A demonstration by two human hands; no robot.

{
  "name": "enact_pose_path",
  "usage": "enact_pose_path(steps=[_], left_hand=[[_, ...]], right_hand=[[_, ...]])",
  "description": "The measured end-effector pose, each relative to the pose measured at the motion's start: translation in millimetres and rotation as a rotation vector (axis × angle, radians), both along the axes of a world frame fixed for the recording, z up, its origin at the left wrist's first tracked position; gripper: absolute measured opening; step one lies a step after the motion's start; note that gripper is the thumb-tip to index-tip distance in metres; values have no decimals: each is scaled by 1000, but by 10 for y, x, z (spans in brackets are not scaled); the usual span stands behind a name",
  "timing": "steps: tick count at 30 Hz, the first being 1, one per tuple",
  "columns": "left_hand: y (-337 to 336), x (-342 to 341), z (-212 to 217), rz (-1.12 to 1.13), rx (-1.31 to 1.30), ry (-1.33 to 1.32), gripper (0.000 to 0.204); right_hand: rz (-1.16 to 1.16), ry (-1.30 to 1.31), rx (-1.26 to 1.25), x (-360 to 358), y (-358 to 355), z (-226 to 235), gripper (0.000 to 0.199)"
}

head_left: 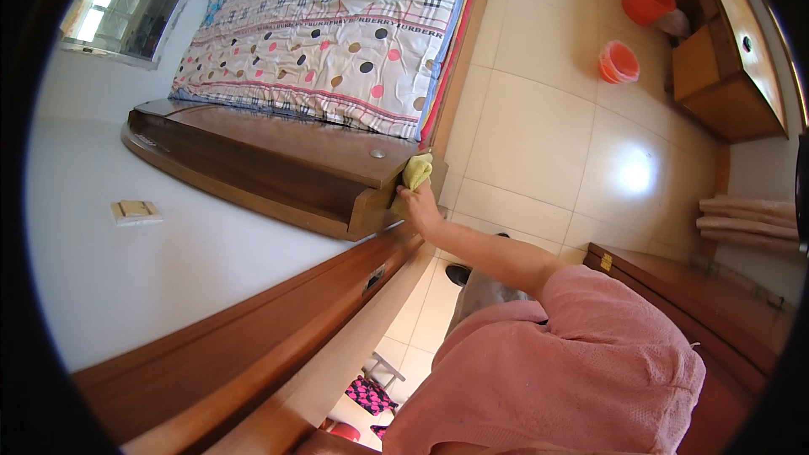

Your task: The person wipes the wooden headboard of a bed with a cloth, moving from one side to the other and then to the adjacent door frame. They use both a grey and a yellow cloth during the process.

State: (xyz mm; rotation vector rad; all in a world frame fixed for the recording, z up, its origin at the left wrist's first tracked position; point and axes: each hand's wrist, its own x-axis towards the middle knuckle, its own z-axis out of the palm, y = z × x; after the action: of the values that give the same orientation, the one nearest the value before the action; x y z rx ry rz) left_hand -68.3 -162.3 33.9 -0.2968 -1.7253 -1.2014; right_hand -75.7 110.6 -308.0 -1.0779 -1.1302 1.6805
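Head view: looks down steeply along a white wall (168, 278) toward a bed and tiled floor (539, 135).
Hand in use: one hand (419, 205) reaches forward on a bare forearm from a pink sleeve (590, 362); which hand it is cannot be told for sure, taken as the right.
Grip: fingers closed on a yellow-green cloth (416, 171), bunched at the fingertips.
Cloth position: directly above the hand, pressed against the outer corner of the dark wooden headboard (278, 160), touching its end face.
Other hand: not visible.
Headboard: curved, glossy, with a small round metal cap (377, 153) on its top surface near the cloth.
Bed: patterned quilt (337, 42) with dots and checks, lying beyond the headboard.
Wall: beige switch plate (136, 211) well left of the hand.
Floor: two orange-red basins (632, 29) far from the hand, beside a wooden desk (725, 59).
Right edge: folded pale towels (746, 221).
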Motion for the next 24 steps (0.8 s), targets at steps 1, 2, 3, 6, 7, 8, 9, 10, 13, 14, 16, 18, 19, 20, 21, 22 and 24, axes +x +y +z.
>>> enact_pose_path(steps=[1,2,3,6,7,8,9,10,13,14,16,18,19,20,21,22,24], left_hand=[[37,-24,-5,1,-7,-4,81],[30,-29,-36,16,-12,-11,81],[46,-26,-44,23,-17,-12,81],[83,-38,-16,34,-33,-16,80],[109,-66,-26,33,-40,-15,80],[78,-49,-46,53,-58,-20,80],[63,-43,-57,72,-73,-23,79],[61,-41,-37,81,-88,-28,79],[83,-64,-14,95,-114,-39,79],[113,-84,-1,93,-124,-42,78],[160,-112,20,85,-132,-41,78],[183,-132,15,82,-137,-47,78],[198,-144,11,73,-135,-42,77],[186,-128,9,80,-136,-46,77],[188,-132,7,84,-141,-46,77],[198,-133,8,83,-144,-46,77],[171,-84,-2,112,-159,-53,76]], right_hand=[[117,-52,-184,14,88,-113,40],[247,-111,-369,90,234,-111,42],[370,-165,-553,150,365,-140,44],[254,-105,-623,138,485,-339,42],[173,-84,-498,108,473,-457,39],[146,-12,-569,147,400,-410,37],[115,56,-638,219,421,-169,34],[67,130,-701,246,462,-39,31],[-3,25,-203,167,348,-364,33],[-64,-130,12,109,380,-588,33],[-99,-328,199,19,566,-956,34],[39,-311,-113,64,834,-961,36],[137,-240,-390,112,979,-904,37],[153,-236,-416,100,1051,-930,38],[165,-231,-445,72,1116,-957,39],[172,-224,-474,61,1140,-975,39],[262,-189,-418,108,1010,-666,44]])
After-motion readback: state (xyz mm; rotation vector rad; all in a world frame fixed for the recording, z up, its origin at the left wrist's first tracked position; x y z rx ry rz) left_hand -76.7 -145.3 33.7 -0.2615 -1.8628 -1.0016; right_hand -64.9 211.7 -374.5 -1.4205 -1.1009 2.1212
